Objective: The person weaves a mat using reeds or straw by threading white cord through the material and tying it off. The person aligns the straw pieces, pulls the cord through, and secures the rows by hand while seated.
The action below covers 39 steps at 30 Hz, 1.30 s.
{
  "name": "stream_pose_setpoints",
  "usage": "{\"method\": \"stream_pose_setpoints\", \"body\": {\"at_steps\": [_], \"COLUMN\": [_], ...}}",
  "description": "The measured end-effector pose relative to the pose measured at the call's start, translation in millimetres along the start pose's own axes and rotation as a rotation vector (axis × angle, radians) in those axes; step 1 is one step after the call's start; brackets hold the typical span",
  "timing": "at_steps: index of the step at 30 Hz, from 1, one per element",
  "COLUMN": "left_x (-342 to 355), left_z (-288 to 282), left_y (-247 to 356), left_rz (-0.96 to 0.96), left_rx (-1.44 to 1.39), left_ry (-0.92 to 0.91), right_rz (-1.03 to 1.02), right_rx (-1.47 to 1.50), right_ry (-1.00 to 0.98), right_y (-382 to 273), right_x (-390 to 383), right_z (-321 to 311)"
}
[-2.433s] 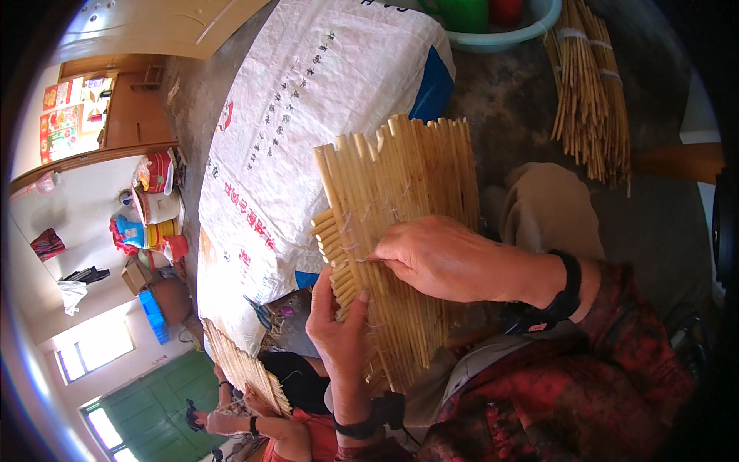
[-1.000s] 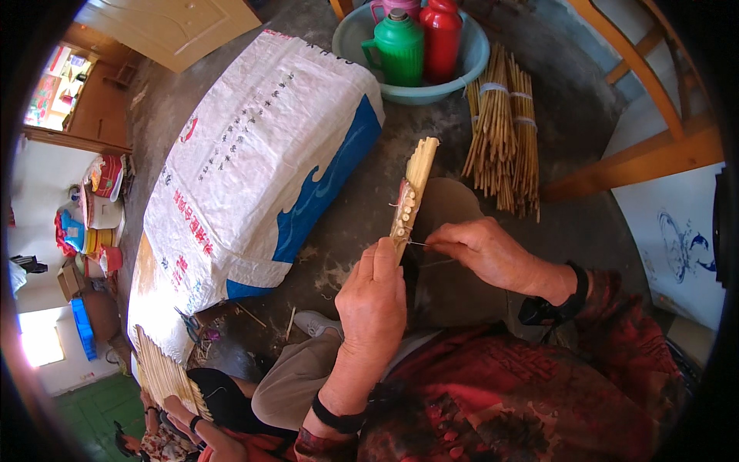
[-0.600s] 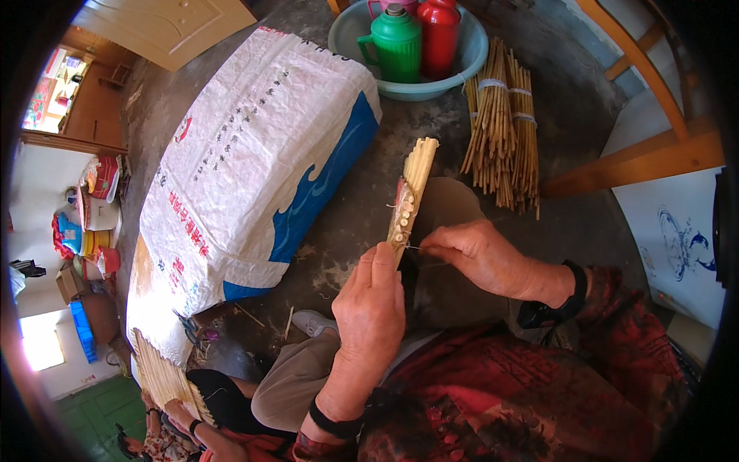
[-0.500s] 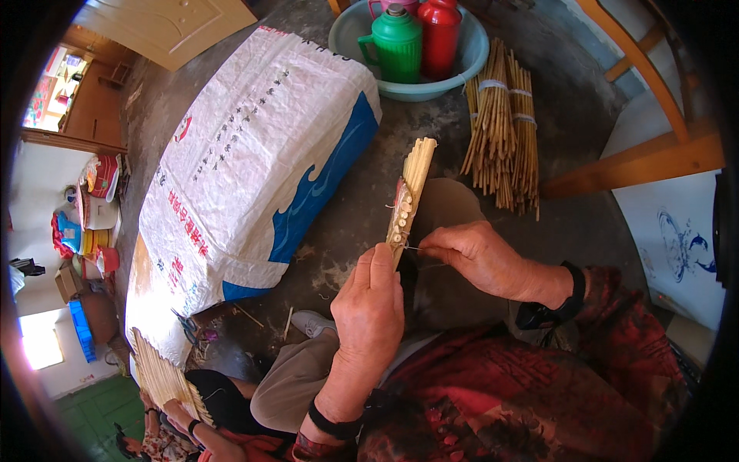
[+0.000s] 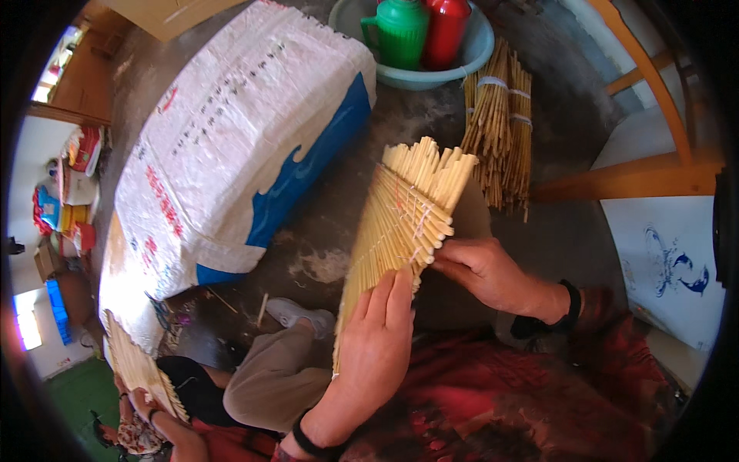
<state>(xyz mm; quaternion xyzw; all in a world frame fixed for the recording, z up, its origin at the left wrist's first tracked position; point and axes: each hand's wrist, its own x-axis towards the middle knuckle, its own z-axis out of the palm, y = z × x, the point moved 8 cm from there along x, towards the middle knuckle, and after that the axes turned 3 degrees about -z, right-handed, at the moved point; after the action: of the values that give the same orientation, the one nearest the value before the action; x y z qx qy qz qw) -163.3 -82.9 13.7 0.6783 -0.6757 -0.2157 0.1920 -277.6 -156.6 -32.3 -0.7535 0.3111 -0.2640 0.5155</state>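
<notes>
A mat of pale plant stalks (image 5: 385, 231), stitched side by side with light thread, is tilted up in front of me with its face showing. A second row of stalks (image 5: 435, 173) sticks out crosswise at its far end. My left hand (image 5: 375, 331) grips the mat by its near side, fingers bent over the face. At the right edge, my right hand (image 5: 493, 279) has thumb and forefinger pinched together close against the stalk ends. Whatever lies between those fingertips is hidden.
A large white and blue woven sack (image 5: 239, 138) stands at the left. Beyond are a light-blue basin (image 5: 419, 79) with a green flask (image 5: 402, 35) and a red flask (image 5: 445, 35), and tied stalk bundles (image 5: 500, 127). Lower left, another person's hands (image 5: 142, 404) hold a similar mat (image 5: 138, 369).
The mat has turned from nearly edge-on to show its broad face. My right hand has come in against its edge; the thin strand seen between its fingers and the mat no longer shows.
</notes>
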Motion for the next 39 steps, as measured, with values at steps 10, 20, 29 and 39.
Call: {"method": "stream_pose_setpoints", "body": {"at_steps": [10, 20, 29, 39], "left_x": [-24, -16, 3, 20], "left_z": [37, 33, 32, -15], "left_y": [13, 7, 19, 3], "left_rz": [0.150, 0.151, 0.133, -0.009], "left_rx": [-0.179, -0.219, 0.084, 0.589], "left_ry": [-0.217, -0.161, -0.118, 0.119], "right_rz": [0.305, 0.170, 0.050, -0.236], "right_rx": [-0.058, -0.230, -0.288, -0.051], "right_ry": [-0.106, -0.108, -0.141, -0.057], "right_y": [42, 35, 15, -25], "right_x": [-45, -42, -28, 30], "right_z": [-15, -17, -8, 30]}}
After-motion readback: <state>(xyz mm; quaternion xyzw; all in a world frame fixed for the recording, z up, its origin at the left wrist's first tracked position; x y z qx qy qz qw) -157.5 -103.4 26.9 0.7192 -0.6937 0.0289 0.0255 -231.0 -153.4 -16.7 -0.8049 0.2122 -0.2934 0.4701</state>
